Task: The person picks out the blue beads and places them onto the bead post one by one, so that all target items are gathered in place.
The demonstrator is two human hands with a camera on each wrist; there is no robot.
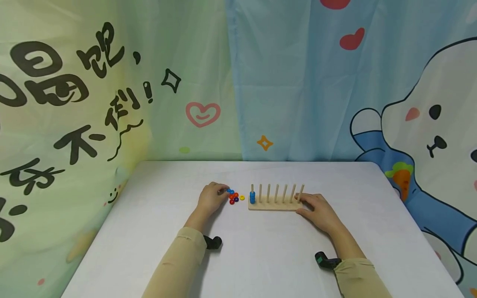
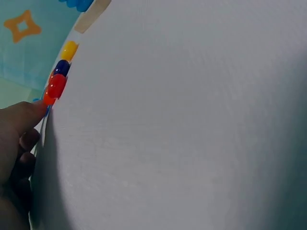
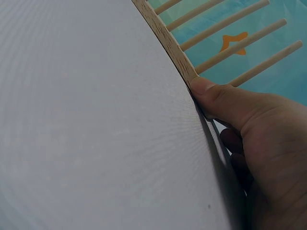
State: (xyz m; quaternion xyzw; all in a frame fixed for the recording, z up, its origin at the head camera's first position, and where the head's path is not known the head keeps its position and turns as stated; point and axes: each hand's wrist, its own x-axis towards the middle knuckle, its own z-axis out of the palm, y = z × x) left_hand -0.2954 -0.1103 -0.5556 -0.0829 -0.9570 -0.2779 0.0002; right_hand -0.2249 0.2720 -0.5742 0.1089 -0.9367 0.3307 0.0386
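Note:
A wooden peg board (image 1: 273,207) with several upright pegs stands on the table, blue beads (image 1: 252,198) stacked on its leftmost peg. My right hand (image 1: 318,209) grips the right end of the board, thumb on the front edge and fingers behind; in the right wrist view the thumb presses the base (image 3: 177,57). At the left, my left hand (image 1: 212,198) has thumb and forefinger brought together at a blue bead (image 1: 229,190) on the edge of a small pile. Red beads (image 1: 232,202), a dark blue bead (image 2: 62,68) and a yellow bead (image 1: 242,198) lie beside it.
The white table (image 1: 261,256) runs back to a printed curtain (image 1: 275,82). Black wrist camera mounts (image 1: 213,242) stick out from both sleeves. The bead pile sits just left of the peg board.

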